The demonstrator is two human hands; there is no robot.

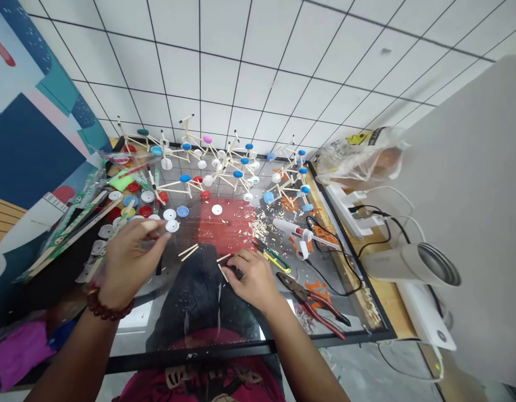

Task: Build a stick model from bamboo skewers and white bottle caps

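Note:
My left hand (134,254), with a dark red bead bracelet, hovers at the left side of the glass table. Its thumb and index finger are apart in a curve, their tips right beside a white bottle cap (172,225); contact is unclear. A blue cap (182,211) lies just beyond. My right hand (252,276) rests near the table's middle, fingers curled together over a small dark thing (238,274) that is mostly hidden. Near its thumb and fingertips lie short wooden sticks (223,272). Two more sticks (189,252) lie between the hands.
Several stick-and-cap figures (238,174) stand along the tiled wall. Right of my right hand lie a yellow cutter (277,261), red-handled pliers (314,304) and a glue gun (297,231) with its cord. Packaged sticks and loose caps crowd the left. A power strip (350,209) sits at right.

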